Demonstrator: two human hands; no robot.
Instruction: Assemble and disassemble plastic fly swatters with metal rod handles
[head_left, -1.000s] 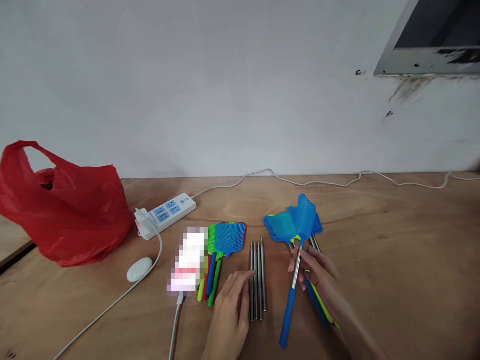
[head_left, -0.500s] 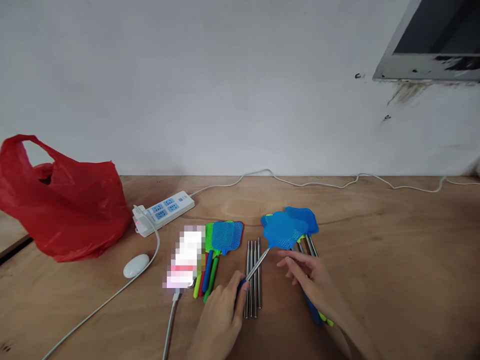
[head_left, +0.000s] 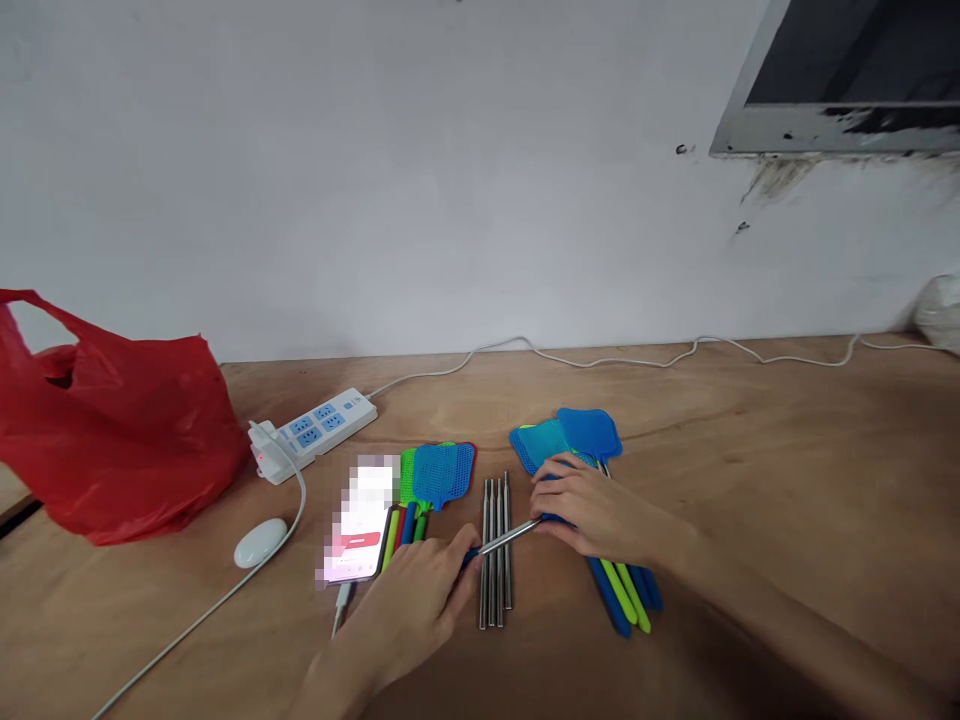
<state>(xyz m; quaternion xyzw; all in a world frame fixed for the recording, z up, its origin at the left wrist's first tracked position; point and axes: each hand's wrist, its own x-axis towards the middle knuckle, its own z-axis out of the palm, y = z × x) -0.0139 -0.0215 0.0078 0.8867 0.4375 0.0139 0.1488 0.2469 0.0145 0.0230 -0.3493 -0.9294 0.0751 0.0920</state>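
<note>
While the left hand (head_left: 420, 600) is pinching one fly swatter (head_left: 504, 540) by its blue grip, the right hand (head_left: 592, 515) is clamping its head end. Its shaft is lying across four steel rods (head_left: 495, 590) on the table (head_left: 750, 500).

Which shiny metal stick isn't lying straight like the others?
The slanted stick, held between the left hand and the right hand. It crosses over the loose sticks, which lie side by side pointing at the wall.
</note>
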